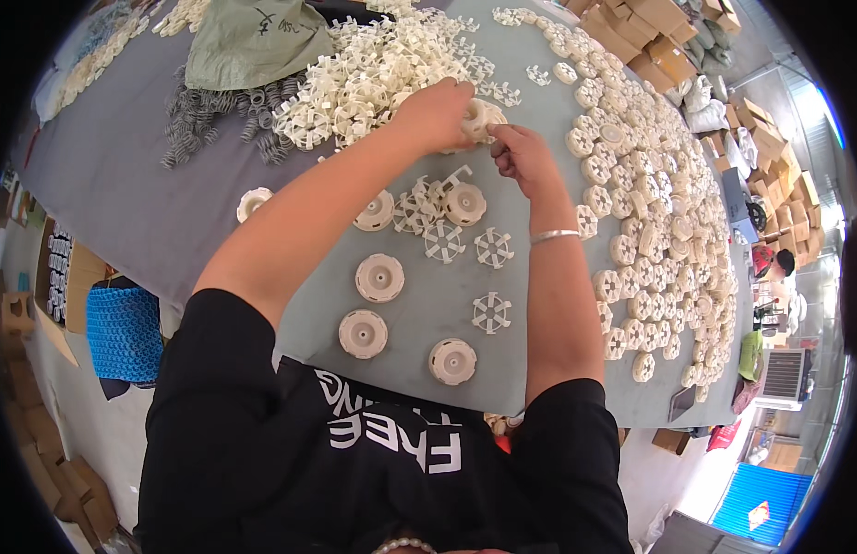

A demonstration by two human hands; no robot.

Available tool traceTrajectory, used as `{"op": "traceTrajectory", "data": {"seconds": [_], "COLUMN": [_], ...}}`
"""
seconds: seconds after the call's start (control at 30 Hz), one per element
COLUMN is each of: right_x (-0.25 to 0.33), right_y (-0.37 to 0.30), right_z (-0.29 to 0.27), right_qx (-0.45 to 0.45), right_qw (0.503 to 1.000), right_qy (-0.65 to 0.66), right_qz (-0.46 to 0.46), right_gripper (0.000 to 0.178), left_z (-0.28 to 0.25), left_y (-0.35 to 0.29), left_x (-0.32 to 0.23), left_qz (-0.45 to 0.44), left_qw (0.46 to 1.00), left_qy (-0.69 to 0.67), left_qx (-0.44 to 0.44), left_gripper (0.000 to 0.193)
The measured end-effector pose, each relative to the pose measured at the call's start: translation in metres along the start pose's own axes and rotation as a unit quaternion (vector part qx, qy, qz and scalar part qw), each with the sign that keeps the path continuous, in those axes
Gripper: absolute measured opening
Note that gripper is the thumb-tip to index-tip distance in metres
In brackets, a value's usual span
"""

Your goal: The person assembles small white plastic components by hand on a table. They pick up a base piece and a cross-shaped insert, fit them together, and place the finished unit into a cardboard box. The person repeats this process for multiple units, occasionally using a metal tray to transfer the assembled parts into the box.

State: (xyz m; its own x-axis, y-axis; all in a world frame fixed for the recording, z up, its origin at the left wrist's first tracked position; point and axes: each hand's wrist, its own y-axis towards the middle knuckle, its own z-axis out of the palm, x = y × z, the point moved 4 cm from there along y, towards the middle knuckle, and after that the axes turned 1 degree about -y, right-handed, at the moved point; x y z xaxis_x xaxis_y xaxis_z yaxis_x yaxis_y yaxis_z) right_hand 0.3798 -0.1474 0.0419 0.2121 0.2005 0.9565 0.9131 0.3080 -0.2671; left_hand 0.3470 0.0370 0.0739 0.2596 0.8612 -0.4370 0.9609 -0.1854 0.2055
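Over the far middle of the table, my left hand (435, 116) is closed around a round cream plastic part (485, 114). My right hand (526, 159) has its fingers curled, and its thumb and index finger pinch the near right edge of that same part. My left hand hides much of it. Just below lie several loose spoked cream pieces (443, 242) and a round cream disc (464, 204) with a raised hub. More such discs (379, 278) rest nearer to me, some with notched rims.
A heap of loose cream clips (364, 78) lies beyond my left hand, beside grey coil springs (207, 115) and a green-grey sack (257, 42). Many round cream assemblies (641, 240) spread along the table's right side. A blue woven cushion (124, 332) is at the lower left.
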Motion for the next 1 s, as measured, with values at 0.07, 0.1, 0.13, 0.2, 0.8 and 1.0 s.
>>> {"op": "traceTrajectory", "data": {"seconds": [0.07, 0.1, 0.13, 0.2, 0.8, 1.0], "right_x": [0.006, 0.012, 0.018, 0.018, -0.084, -0.063], "right_y": [-0.015, -0.032, -0.051, -0.100, -0.250, -0.236], "right_z": [-0.001, 0.001, 0.000, -0.014, -0.064, -0.024], "right_qx": [0.004, 0.007, -0.020, -0.084, -0.109, -0.073], "right_qw": [0.999, 0.999, 0.991, 0.942, 0.966, 0.890], "right_qy": [0.001, 0.001, -0.078, -0.234, -0.171, -0.394], "right_qz": [-0.033, -0.047, -0.110, -0.226, -0.159, -0.217], "right_gripper": [0.030, 0.029, 0.026, 0.023, 0.016, 0.026], "left_z": [-0.007, -0.013, -0.019, -0.027, 0.024, 0.043], "left_y": [-0.019, -0.034, -0.052, -0.089, -0.250, -0.282], "left_x": [-0.004, -0.010, -0.015, -0.031, -0.125, -0.148], "left_qz": [0.013, 0.019, 0.022, -0.007, 0.081, 0.118], "left_qw": [0.999, 0.997, 0.994, 0.983, 0.980, 0.967], "left_qy": [-0.040, -0.065, -0.091, -0.184, -0.156, -0.179], "left_qx": [-0.032, -0.049, -0.064, -0.007, 0.094, 0.135], "left_gripper": [0.082, 0.081, 0.080, 0.077, 0.060, 0.047]}}
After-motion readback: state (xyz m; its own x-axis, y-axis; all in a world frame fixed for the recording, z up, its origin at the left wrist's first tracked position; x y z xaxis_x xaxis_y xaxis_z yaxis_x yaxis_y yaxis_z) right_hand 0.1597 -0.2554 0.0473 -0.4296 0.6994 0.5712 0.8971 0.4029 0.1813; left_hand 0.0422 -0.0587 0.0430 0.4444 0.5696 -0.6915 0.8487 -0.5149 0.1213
